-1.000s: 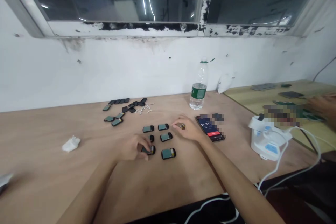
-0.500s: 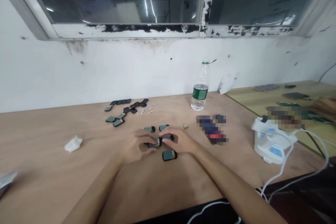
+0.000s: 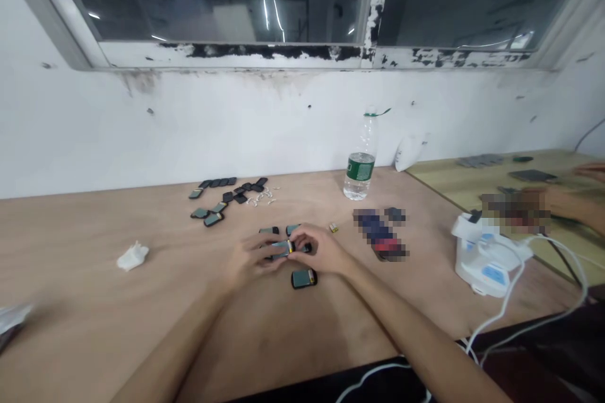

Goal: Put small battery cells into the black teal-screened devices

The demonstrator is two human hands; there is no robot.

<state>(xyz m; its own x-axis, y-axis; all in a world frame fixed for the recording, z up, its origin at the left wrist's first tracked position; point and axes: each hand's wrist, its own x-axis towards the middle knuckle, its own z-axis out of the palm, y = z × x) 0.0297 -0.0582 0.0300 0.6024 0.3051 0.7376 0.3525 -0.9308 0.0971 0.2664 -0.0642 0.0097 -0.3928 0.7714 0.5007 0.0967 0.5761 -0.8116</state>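
Note:
Between my two hands is a small black device casing (image 3: pixel 280 250) with a grey-green panel and a yellowish strip at its right end. My left hand (image 3: pixel 249 259) grips its left side, fingers over the top and thumb at the near edge. At the right end, the fingertips of my right hand (image 3: pixel 320 249) pinch the casing beside the strip. A like casing (image 3: pixel 303 278) lies flat just in front of my hands. Behind my fingers are further casings (image 3: pixel 269 230), partly hidden. Another casing is mostly covered by my right hand.
Several black casings (image 3: pixel 213 219) and small white pieces (image 3: pixel 259 198) lie farther back. A water bottle (image 3: pixel 360 170) stands near the wall. A crumpled tissue (image 3: pixel 133 256) is at left. On the right are a white power strip (image 3: pixel 482 264) with cables and another person's hand (image 3: pixel 558 203).
My hands have closed on the casing, which now appears slightly raised and tilted. The other person's hand at right has moved in over the objects there.

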